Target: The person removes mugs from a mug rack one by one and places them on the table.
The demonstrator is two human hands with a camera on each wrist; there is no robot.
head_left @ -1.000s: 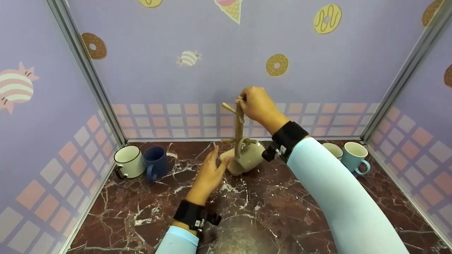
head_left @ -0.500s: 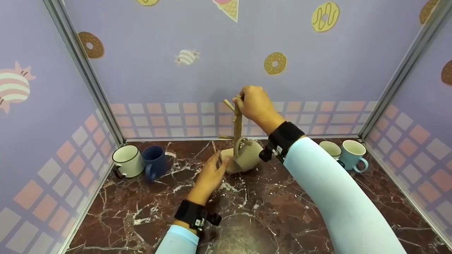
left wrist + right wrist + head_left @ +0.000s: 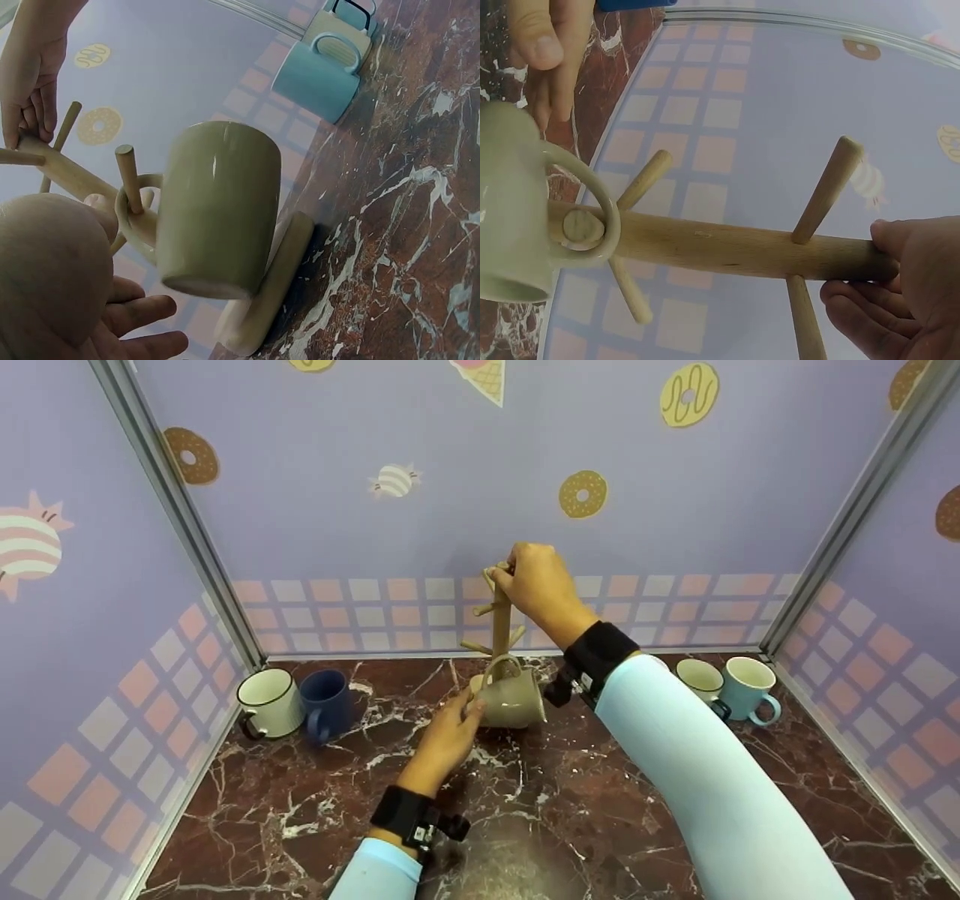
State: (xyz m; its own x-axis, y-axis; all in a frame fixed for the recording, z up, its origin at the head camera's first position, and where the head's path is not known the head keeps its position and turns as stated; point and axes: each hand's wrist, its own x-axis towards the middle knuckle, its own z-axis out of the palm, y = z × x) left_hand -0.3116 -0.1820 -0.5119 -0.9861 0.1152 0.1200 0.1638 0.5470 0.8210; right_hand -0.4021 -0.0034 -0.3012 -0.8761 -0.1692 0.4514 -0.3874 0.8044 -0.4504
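Observation:
A wooden mug tree (image 3: 501, 631) stands at the middle of the table near the back wall. My right hand (image 3: 541, 585) grips the top of its post, thumb and fingers around it in the right wrist view. One green-beige mug (image 3: 511, 701) hangs sideways by its handle from a low peg, facing me. In the left wrist view the peg's end (image 3: 126, 154) shows through the mug handle. My left hand (image 3: 448, 735) is beside the mug with fingers extended; the right wrist view shows a gap between them. Part of the round base (image 3: 277, 281) is hidden behind the mug.
At the left stand a white mug (image 3: 268, 705) with a dark rim and a blue mug (image 3: 328, 705). A pale mug with a dark handle (image 3: 699, 679) and a light-blue mug (image 3: 750, 688) stand at the right. Walls enclose the marbled table (image 3: 315, 817).
Turned by my right hand, the mug tree has rotated, and the hanging mug has swung from the right side round to the front. My left hand has stayed almost in place.

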